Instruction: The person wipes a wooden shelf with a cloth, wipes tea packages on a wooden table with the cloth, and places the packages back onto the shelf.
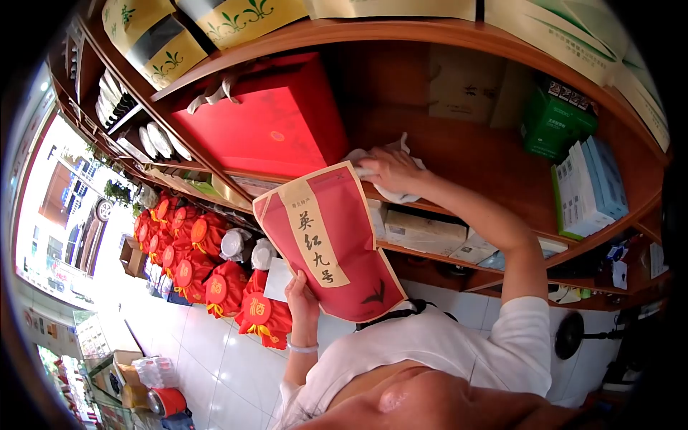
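The left hand [302,299] pinches a flat red-and-beige pouch [337,242]; beyond its top corner, the right hand [391,172] clutches a white cloth [395,193], apparently against brown wooden shelving [466,161].

pouch [324,247]: matt paper | rag [396,195]: rumpled cloth | shelf [473,168]: smooth wood | floor [223,352]: glossy tile

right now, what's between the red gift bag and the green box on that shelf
In the head view: the right hand on a white cloth near the front edge, beige packaging at the back, and bare wooden shelf otherwise.
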The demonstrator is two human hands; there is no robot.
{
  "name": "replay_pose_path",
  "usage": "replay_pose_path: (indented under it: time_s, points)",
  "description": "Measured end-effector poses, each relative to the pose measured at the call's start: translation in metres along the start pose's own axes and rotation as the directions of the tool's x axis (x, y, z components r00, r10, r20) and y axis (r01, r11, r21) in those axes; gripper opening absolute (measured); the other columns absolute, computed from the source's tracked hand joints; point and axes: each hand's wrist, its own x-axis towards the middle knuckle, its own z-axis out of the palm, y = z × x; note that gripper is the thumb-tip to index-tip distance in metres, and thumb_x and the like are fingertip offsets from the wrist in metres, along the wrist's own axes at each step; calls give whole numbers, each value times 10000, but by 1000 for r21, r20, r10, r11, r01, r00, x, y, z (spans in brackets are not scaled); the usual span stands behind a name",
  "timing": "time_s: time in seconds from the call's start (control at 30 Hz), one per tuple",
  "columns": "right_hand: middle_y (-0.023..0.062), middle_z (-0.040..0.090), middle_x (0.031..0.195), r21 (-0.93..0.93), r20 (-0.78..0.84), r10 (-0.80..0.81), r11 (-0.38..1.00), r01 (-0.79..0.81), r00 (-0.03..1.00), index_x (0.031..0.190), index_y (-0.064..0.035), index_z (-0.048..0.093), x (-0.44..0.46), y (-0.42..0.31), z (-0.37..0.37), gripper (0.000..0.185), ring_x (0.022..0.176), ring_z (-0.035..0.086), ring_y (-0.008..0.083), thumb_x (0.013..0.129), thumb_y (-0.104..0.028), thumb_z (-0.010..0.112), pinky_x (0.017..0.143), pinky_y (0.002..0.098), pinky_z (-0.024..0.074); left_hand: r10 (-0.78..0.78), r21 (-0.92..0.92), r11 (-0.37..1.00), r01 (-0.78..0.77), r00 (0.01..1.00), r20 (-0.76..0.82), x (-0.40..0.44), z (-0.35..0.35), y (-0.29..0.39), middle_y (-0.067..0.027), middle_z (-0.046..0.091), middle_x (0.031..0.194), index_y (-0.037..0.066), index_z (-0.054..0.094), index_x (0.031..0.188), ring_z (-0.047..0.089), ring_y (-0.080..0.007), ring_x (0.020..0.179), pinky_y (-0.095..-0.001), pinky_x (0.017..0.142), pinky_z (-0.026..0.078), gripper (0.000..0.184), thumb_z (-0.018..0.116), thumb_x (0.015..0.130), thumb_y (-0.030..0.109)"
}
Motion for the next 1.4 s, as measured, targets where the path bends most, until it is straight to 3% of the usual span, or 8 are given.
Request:
replay_pose_path:
  time_s: [0.23,0.4,0.57,0.83,0.93,1.07,1.2,1.4]
  points:
    - [145,502,1072,-166,-385,320,899,-406,866,1180,-150,456,86,65,-66,408,969,507,318,825,-350,482,733,437,440,32,-13,999,-34,993,-114,-12,-17,7,-146,555,1064,-99,479,1052,529,-207,983,-327,886,394,323,485,862,163]
    - [134,390,1249,-314,-108,243,911,-265,964,1213,-182,451,104,146,5,474,1119,381,316,799,-409,491,885,443,366,73,28,997,-69,982,-174,-25,-30,6,-136,541,1088,-91,479,1062,505,-209,1014,-339,893,383,327,494,857,163]
    - [115,317,1301,-275,19,505,832,-481,863,1175,-171,507,107,113,19,475,1183,287,327,802,-462,460,938,524,256,84,-22,996,-92,968,-237,-29,-44,-2,-123,548,1078,-75,489,1061,516,-202,994,-341,887,389,303,503,850,142]
    - [150,467,1135,-406,5,420,830,-382,907,1075,-109,584,85,72,-4,421,1085,384,313,798,-413,492,868,442,346,85,2,996,-86,980,-180,-34,-34,3,-119,553,1071,-72,493,1057,516,-195,994,-336,883,387,301,512,847,144]
    - [142,485,1111,-399,-33,293,873,-281,955,1142,-261,536,58,61,3,362,1073,406,316,791,-346,509,873,430,350,75,26,997,-73,989,-125,-29,-37,2,-120,528,1113,-57,472,1092,495,-207,1033,-347,902,377,314,476,862,156]
    - [128,490,1073,-147,108,258,959,-241,960,1139,-248,542,13,1,-15,387,1055,442,286,753,-227,551,827,404,407,75,14,997,-74,988,-132,-22,-29,6,-128,552,1075,-85,492,1056,512,-202,1010,-332,900,374,307,490,858,150]
    - [120,511,948,62,-11,-227,972,227,974,1079,-196,576,-34,-34,-8,353,970,488,282,728,-182,606,723,412,457,69,3,998,-69,993,-90,-13,-20,7,-129,552,1080,-84,495,1054,512,-196,1010,-329,900,374,310,492,858,155]
    - [88,529,908,181,-306,121,981,-67,944,1069,-187,565,-16,-5,-56,326,799,561,258,747,-235,597,679,389,473,51,-21,998,-53,996,-66,-6,-11,4,-129,563,1059,-81,501,1038,527,-188,991,-304,900,381,289,483,864,149]
